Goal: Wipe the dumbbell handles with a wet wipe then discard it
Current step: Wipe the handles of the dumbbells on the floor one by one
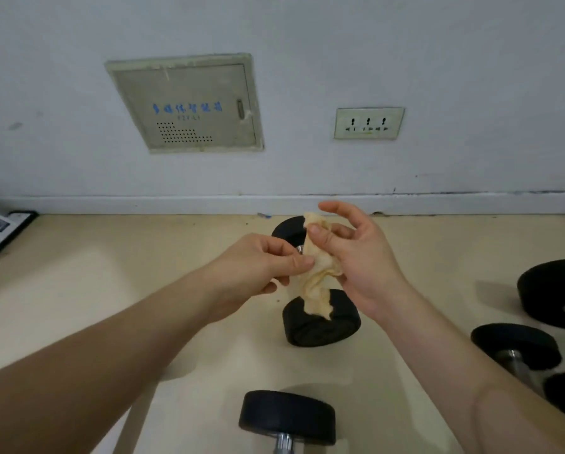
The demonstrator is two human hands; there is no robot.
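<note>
Fingers [302, 262] of both hands on wipe [318, 280]

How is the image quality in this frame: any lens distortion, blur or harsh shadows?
Head view: wide-angle bending tilts the wall panel and bows the baseboard; light is soft and even, with faint shadows beside the dumbbells; the wipe and both hands are slightly soft, no glare.

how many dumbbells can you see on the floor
4, each black with a metal handle: one under the hands, one at the bottom edge, two at the right. More may lie out of frame.
</note>
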